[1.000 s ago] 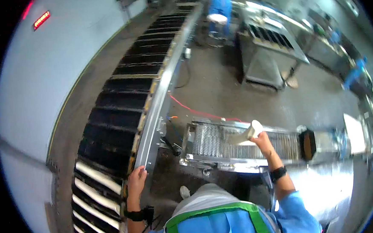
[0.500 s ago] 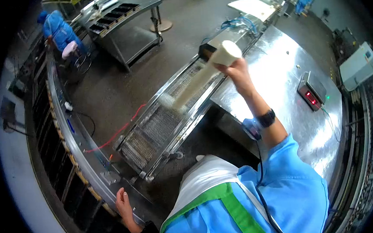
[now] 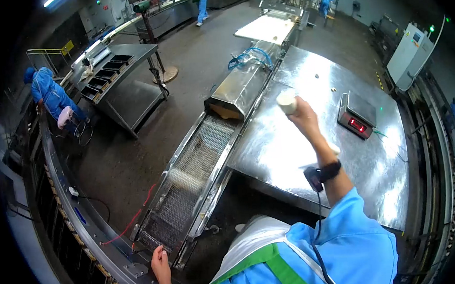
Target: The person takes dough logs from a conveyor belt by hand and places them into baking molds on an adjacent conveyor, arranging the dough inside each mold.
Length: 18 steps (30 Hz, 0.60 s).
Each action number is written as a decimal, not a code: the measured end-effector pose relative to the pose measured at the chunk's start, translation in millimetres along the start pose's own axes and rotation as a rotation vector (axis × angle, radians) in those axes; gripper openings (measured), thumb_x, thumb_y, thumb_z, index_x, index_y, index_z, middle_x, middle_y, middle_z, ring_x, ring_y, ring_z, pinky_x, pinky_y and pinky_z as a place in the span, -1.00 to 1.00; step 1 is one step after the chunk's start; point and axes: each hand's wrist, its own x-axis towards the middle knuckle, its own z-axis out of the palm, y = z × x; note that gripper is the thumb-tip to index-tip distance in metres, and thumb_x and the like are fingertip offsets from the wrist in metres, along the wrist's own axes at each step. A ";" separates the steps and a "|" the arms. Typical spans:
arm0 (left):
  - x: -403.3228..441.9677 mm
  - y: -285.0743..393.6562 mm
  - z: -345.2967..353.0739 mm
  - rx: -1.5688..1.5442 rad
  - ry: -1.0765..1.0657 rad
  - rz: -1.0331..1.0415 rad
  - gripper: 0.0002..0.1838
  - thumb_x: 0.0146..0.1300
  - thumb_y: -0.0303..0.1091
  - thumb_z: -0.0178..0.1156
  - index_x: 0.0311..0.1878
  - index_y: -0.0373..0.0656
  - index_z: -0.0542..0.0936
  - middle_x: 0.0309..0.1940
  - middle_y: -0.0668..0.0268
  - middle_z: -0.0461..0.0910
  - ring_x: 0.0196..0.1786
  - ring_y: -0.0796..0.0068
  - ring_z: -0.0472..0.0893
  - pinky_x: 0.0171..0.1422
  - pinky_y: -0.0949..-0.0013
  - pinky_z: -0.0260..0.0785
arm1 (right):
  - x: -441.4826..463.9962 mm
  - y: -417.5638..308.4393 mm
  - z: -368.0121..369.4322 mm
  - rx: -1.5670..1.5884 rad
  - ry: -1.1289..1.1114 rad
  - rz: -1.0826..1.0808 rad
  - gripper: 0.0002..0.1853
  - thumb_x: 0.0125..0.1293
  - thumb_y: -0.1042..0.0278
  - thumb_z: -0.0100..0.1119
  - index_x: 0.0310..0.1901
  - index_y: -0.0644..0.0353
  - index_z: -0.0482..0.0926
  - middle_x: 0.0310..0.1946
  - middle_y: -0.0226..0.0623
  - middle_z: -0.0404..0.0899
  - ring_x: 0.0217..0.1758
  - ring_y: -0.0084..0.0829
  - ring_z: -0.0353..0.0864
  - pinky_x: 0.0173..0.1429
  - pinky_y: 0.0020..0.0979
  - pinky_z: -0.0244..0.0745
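My right hand (image 3: 305,117) is closed around a pale roll, seemingly a dough roll (image 3: 287,102), above the steel table. One blunt end sticks out past the fingers; a small pale piece shows by the wrist, and the hand covers the middle. Another pale roll (image 3: 185,180), smeared by motion, lies across the wire-mesh conveyor (image 3: 177,210). By the conveyor's near end, my left hand (image 3: 161,263) holds nothing, with its fingers loosely extended.
On the steel table (image 3: 269,139) sits a scale (image 3: 359,115) with a red display. A metal hood (image 3: 230,97) covers the belt's far part. Black tins (image 3: 106,75) stand on a side table. A curved rail (image 3: 64,199) runs at left, near a person in blue (image 3: 52,93).
My right hand has carried the roll from over the conveyor to above the steel table. My left hand has moved up toward the belt's near end. The view has shifted.
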 end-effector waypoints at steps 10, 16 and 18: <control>16.1 31.4 46.9 0.061 -0.095 0.074 -0.72 0.10 -0.39 -0.01 -0.10 -0.25 0.41 -0.26 0.16 0.46 -0.21 0.39 0.44 -0.14 0.42 0.28 | -79.8 132.6 54.5 -0.449 -0.891 0.374 -0.29 -0.18 0.14 0.21 0.10 -0.09 0.16 -0.06 -0.15 0.28 -0.05 -0.12 0.33 -0.02 -0.03 0.24; 38.9 46.1 78.1 0.180 -0.239 0.160 -0.73 0.08 -0.39 0.00 -0.13 -0.25 0.42 -0.24 0.14 0.46 -0.19 0.29 0.46 -0.14 0.38 0.28 | -125.8 184.7 21.5 -0.571 -0.723 0.375 -0.47 -0.08 0.14 0.05 0.01 0.03 0.26 -0.15 -0.11 0.37 -0.14 -0.10 0.40 -0.09 -0.11 0.29; 50.4 61.9 90.9 0.193 -0.290 0.166 -0.73 0.08 -0.38 0.00 -0.14 -0.25 0.42 -0.24 0.14 0.46 -0.18 0.26 0.46 -0.13 0.37 0.27 | -130.8 190.9 18.5 -0.566 -0.668 0.337 -0.48 -0.10 0.18 0.09 -0.02 0.03 0.28 -0.18 -0.10 0.37 -0.15 -0.11 0.41 -0.13 -0.17 0.33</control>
